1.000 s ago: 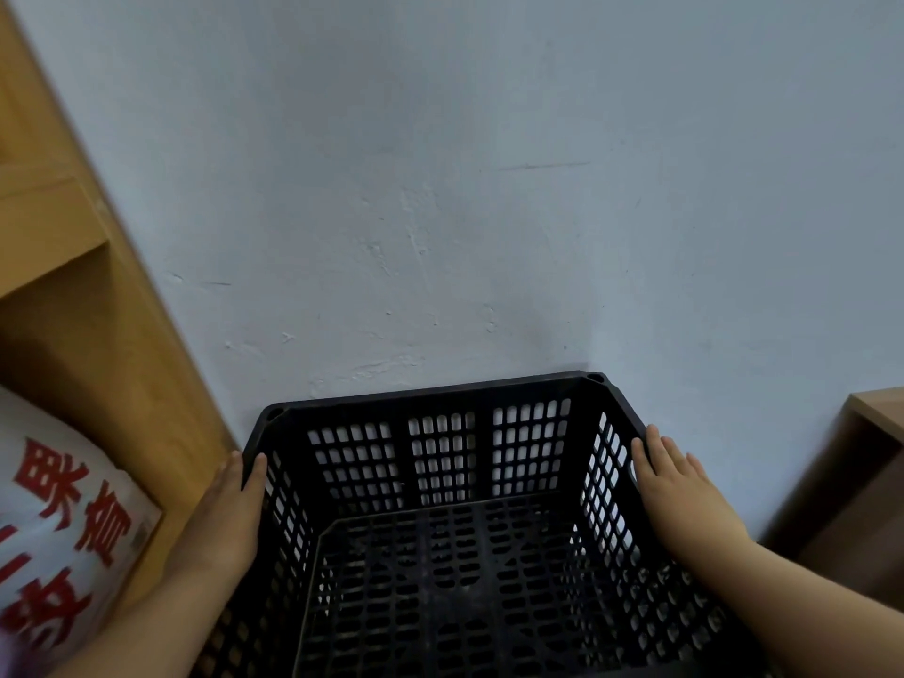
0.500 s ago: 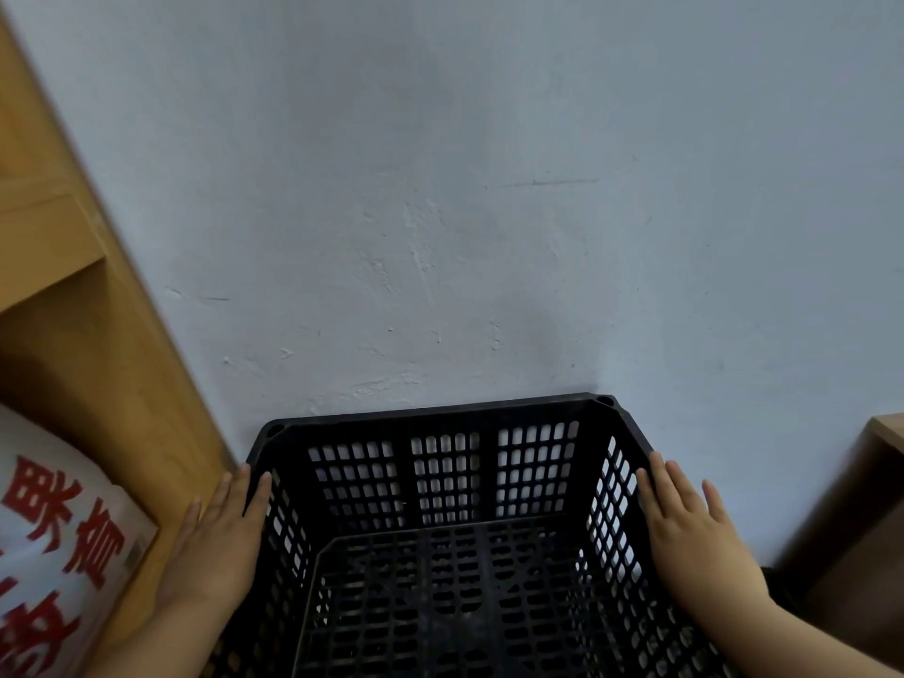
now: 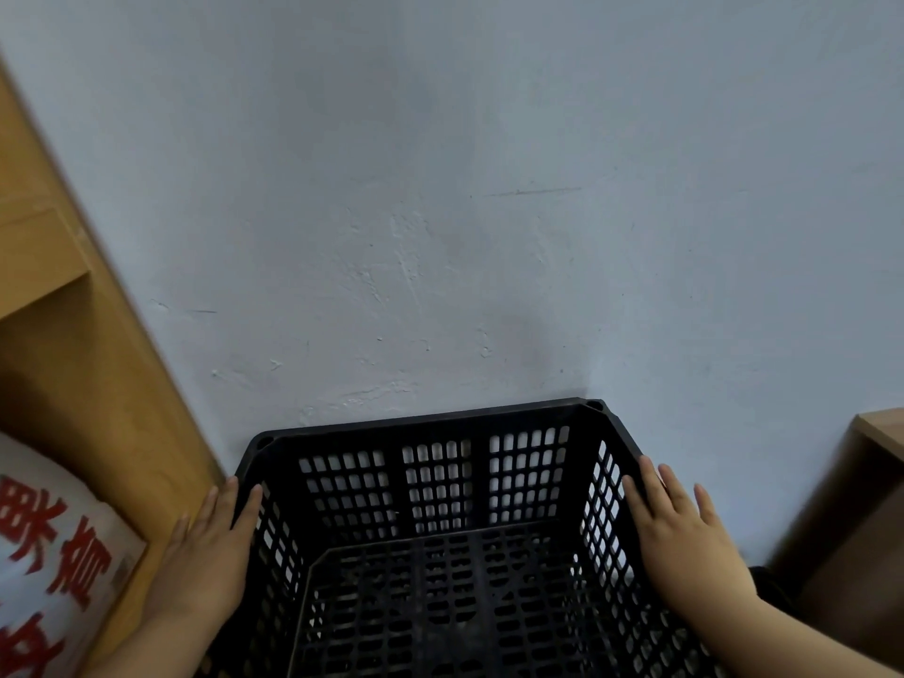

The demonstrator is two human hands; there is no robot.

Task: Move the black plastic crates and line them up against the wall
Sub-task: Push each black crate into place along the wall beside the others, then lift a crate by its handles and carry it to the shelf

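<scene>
A: Where is the black crate [image 3: 430, 420] now?
B: At the foot of the wall [image 3: 489, 188], open side up, with its far rim seemingly touching the plaster. The floor line is hidden, so I cannot tell if the base sits flush.
A: What's different from a second ago?
B: The crate sits lower in the view, and it has barely shifted over the last half second, so I judge it has come to rest. The hands changed more. The left hand [image 3: 205, 555] and the right hand [image 3: 685, 535] lie one on each side rim, pointing toward the wall, well apart with the whole crate between them. Their fingers lay close together before. Now they are straight and fanned out, and neither hand is curled round anything.
A: So it's being let go?
B: That's my reading: this one looks placed. I can't make out another crate for certain.
A: Anything crowding it?
B: A wooden shelf unit [image 3: 73, 374] meets the wall on the left, holding a white sack [image 3: 54, 545] with red characters. A wooden cabinet [image 3: 861, 530] stands by the wall on the right. The next crate probably belongs in the gap along the wall there
</scene>
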